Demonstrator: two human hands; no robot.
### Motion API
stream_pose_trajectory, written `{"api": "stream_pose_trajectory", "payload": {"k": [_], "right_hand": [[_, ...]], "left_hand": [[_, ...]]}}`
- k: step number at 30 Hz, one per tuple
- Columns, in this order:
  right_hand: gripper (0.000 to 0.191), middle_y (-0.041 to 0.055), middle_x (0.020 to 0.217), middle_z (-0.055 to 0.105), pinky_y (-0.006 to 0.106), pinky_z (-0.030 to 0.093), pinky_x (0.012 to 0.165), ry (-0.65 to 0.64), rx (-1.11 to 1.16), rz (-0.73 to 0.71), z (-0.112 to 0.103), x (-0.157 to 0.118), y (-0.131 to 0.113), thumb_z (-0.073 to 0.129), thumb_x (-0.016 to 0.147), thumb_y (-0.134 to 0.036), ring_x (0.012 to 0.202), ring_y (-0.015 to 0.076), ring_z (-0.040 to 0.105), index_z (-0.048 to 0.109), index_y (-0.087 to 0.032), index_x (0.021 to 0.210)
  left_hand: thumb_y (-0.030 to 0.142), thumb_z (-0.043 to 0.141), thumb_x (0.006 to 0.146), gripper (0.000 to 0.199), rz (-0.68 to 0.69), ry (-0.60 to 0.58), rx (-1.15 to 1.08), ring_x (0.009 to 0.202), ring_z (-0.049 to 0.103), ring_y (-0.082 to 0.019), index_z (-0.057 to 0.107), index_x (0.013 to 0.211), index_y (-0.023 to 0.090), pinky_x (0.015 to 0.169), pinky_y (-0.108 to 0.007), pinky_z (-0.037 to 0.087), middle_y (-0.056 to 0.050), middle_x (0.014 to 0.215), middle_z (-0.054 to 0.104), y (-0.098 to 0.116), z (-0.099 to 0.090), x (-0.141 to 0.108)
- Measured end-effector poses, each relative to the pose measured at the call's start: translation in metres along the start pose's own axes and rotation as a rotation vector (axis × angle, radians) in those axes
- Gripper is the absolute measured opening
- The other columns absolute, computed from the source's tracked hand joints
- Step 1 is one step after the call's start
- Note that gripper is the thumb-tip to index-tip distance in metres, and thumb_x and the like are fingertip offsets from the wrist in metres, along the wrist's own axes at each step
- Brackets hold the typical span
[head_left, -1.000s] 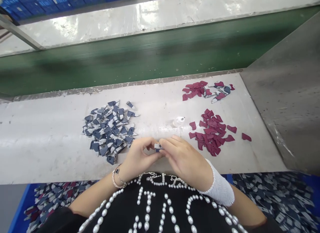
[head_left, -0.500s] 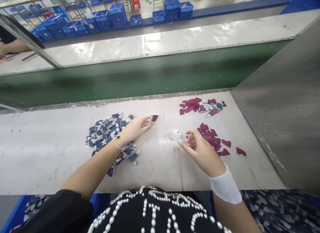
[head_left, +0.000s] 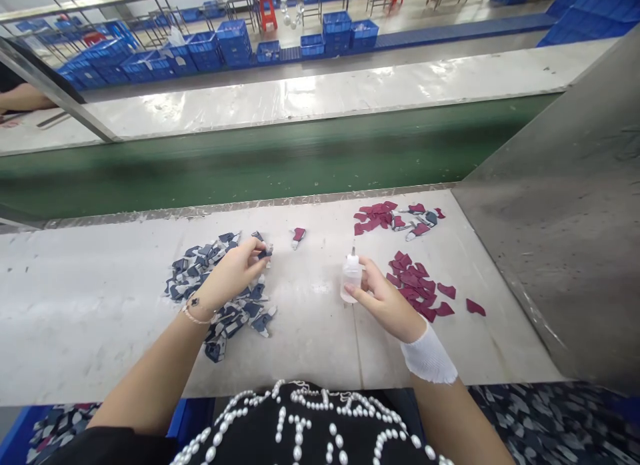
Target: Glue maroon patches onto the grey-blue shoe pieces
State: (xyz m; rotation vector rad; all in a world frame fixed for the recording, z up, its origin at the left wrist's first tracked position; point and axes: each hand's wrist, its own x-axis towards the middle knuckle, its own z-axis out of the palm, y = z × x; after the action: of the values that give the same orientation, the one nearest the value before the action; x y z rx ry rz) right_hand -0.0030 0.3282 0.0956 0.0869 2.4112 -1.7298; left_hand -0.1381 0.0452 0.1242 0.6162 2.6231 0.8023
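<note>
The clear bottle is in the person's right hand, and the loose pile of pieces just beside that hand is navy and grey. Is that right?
Not quite: the pile of pieces beside the right hand is maroon, as the head view shows. That hand does hold the clear bottle.

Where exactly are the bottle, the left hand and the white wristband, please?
Bottle (head_left: 351, 276): head view, on its clear body.
Left hand (head_left: 234, 270): head view, back of the hand.
White wristband (head_left: 429, 354): head view, middle of the band.
</note>
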Motion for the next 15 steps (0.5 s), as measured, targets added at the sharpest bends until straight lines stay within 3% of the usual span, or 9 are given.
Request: {"api": "stream_pose_trajectory", "payload": {"k": [2,3,5,7,9,12,15], "right_hand": [[0.045,0.0007,0.09,0.066,0.034,0.053,0.073,-0.012,0.055,-0.009,-0.004,-0.013,-0.01,0.045,0.102,-0.041,0.078,0.0183,0.064,0.028,-0.024,0.141],[0.042,-0.0009,0.087,0.064,0.033,0.053,0.072,-0.013,0.072,-0.017,-0.006,-0.019,-0.014,0.045,0.103,-0.041,0.076,0.0175,0.063,0.03,-0.027,0.139],[0.031,-0.0002,0.093,0.064,0.032,0.052,0.075,-0.018,0.085,-0.035,-0.01,-0.029,-0.024,0.05,0.101,-0.039,0.082,0.0172,0.063,0.045,-0.03,0.13],[0.031,0.0021,0.109,0.065,0.033,0.052,0.081,-0.037,0.104,-0.058,-0.014,-0.036,-0.032,0.062,0.094,-0.036,0.094,0.0191,0.064,0.057,-0.032,0.124],[0.039,0.0035,0.117,0.066,0.033,0.053,0.083,-0.065,0.134,-0.069,-0.016,-0.039,-0.039,0.074,0.086,-0.031,0.1,0.0213,0.065,0.063,-0.033,0.123],[0.038,0.0046,0.109,0.069,0.033,0.054,0.077,-0.102,0.221,-0.088,-0.017,-0.039,-0.045,0.082,0.078,-0.029,0.091,0.0215,0.067,0.07,-0.029,0.113],[0.034,0.0032,0.094,0.069,0.029,0.051,0.066,-0.158,0.361,-0.102,-0.013,-0.033,-0.046,0.084,0.076,-0.038,0.078,0.0186,0.065,0.071,-0.026,0.105]], "left_hand": [[0.041,0.044,0.1,0.027,0.003,-0.018,-0.282,0.109,0.069,-0.027,0.044,0.119,0.023,0.084,-0.038,0.06,-0.012,0.12,0.067,0.011,0.008,-0.014],[0.04,0.044,0.101,0.031,-0.009,-0.04,-0.515,0.11,0.069,-0.026,0.04,0.126,0.024,0.085,-0.038,0.06,-0.013,0.128,0.063,0.017,0.015,-0.021],[0.038,0.05,0.1,0.041,-0.068,-0.116,-0.975,0.107,0.072,-0.025,0.032,0.136,0.03,0.086,-0.037,0.061,-0.013,0.138,0.059,0.026,0.032,-0.036],[0.035,0.056,0.099,0.046,-0.146,-0.21,-1.265,0.101,0.075,-0.023,0.03,0.138,0.036,0.083,-0.033,0.062,-0.011,0.14,0.059,0.032,0.048,-0.047],[0.031,0.06,0.097,0.044,-0.186,-0.292,-1.395,0.1,0.076,-0.022,0.036,0.133,0.037,0.081,-0.029,0.062,-0.008,0.139,0.06,0.034,0.06,-0.056],[0.026,0.066,0.093,0.037,-0.167,-0.374,-1.438,0.101,0.075,-0.023,0.044,0.122,0.032,0.084,-0.03,0.063,-0.008,0.135,0.063,0.032,0.067,-0.064],[0.026,0.07,0.09,0.034,-0.17,-0.388,-1.338,0.085,0.077,-0.02,0.048,0.116,0.026,0.069,-0.027,0.064,-0.011,0.128,0.068,0.028,0.065,-0.067]]}}
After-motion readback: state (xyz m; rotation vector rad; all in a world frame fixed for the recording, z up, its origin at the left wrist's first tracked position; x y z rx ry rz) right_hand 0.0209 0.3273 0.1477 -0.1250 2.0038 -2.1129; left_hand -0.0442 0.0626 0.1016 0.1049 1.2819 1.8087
